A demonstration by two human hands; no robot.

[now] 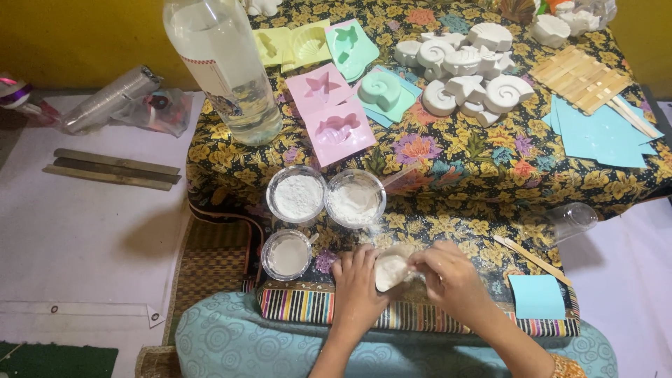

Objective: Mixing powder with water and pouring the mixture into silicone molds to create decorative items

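Both of my hands meet at the near edge of a low table with a floral cloth (455,175). My left hand (357,283) and my right hand (451,280) together grip a small cream-coloured mould (392,269) with white paste in it. Just beyond the hands stand two clear cups of white powder (297,194) (354,199). To the left of my left hand is a third cup of grey-white wet mix (287,255).
A tall clear bottle (224,66) stands at the back left. Pink (329,112), green and yellow moulds lie mid-table, with white shell casts (465,66) behind. Wooden sticks (577,77), blue paper (598,136), an overturned clear cup (570,220) and a stick (532,259) lie right.
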